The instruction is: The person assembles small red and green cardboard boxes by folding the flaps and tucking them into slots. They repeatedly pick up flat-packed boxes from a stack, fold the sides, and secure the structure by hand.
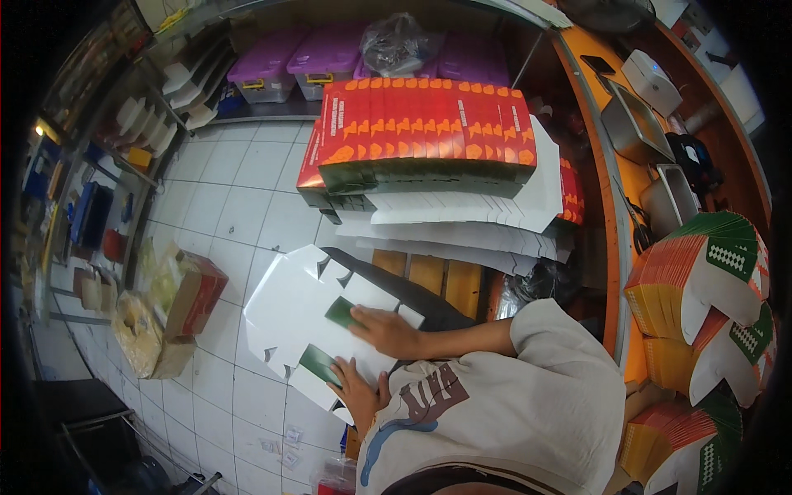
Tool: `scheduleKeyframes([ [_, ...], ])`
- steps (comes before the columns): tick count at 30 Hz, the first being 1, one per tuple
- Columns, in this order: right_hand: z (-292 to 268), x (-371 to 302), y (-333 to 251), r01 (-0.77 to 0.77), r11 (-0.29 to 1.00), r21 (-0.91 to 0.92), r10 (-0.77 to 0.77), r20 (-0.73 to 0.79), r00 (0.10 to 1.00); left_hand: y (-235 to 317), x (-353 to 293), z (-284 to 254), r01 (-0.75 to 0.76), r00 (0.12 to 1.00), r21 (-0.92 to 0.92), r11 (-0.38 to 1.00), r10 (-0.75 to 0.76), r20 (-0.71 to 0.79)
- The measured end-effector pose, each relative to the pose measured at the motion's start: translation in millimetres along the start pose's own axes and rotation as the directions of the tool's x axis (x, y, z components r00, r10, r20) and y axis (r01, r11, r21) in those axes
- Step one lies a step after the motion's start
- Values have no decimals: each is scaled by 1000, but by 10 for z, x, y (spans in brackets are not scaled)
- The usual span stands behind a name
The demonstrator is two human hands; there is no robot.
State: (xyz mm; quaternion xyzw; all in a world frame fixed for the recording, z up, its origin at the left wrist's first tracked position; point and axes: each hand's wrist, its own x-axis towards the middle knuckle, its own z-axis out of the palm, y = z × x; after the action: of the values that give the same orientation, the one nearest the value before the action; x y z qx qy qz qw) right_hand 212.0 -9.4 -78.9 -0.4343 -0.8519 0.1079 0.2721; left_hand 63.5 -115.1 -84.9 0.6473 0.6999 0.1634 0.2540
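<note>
A flat white carton blank (309, 289) with slotted edges and two green folded flaps lies over my lap. My left hand (358, 391) rests on it with fingers spread, the fingertips at the lower green flap (314, 360). Reaching in from the right, my right hand (386, 332) lies flat on the blank, fingertips touching the upper green flap (337, 312). Neither hand is gripping the blank. Beyond my knees stands a long stack of red and orange printed cartons (429, 124), with white panels (470, 208) jutting toward me.
At right, fanned stacks of printed cartons (672, 289) sit beside an orange counter (590, 74) with metal pans (635, 124). Purple-lidded bins (264, 66) stand at the back. An opened cardboard box (194, 293) is on the tiled floor (223, 330), near shelving at left.
</note>
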Motion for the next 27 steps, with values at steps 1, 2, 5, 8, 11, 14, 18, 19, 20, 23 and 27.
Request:
scheduleKeyframes([
  [1,-72,48,17,-163,973,161,160,32,987,12,33,-84,20,999,-182,983,-24,-22],
  [2,-153,108,11,-316,896,311,302,94,949,51,35,-171,38,998,-363,931,-57,-41],
  [5,-437,352,-161,-31,938,346,125,-253,959,204,52,-544,81,957,-354,932,-171,-233],
  [8,-572,474,-432,258,920,295,-151,-340,928,336,159,-792,-45,925,-621,782,-202,-321],
  [11,-645,602,-813,479,855,199,-434,-232,870,359,281,-1021,-13,796,-956,294,-575,-187],
  [14,-726,819,-997,578,799,167,-506,-332,796,315,338,-1421,-122,719,-964,237,-648,-251],
  [18,-761,1164,-1092,398,781,482,-113,-517,848,209,291,-1705,-426,610,-862,276,-616,-498],
  [19,-765,1218,-1056,271,621,735,-108,-262,959,135,299,-1754,-426,603,-859,284,-619,-503],
  [20,-748,1228,-1031,61,437,898,-170,16,985,81,292,-1772,-424,597,-860,284,-627,-501],
  [23,-458,1253,-973,493,591,639,-466,-229,855,-42,339,-1782,-489,675,-865,114,-578,-458],
  [27,-394,1287,-882,508,512,692,-527,-214,822,-206,393,-1795,-518,702,-855,-6,-573,-422],
])
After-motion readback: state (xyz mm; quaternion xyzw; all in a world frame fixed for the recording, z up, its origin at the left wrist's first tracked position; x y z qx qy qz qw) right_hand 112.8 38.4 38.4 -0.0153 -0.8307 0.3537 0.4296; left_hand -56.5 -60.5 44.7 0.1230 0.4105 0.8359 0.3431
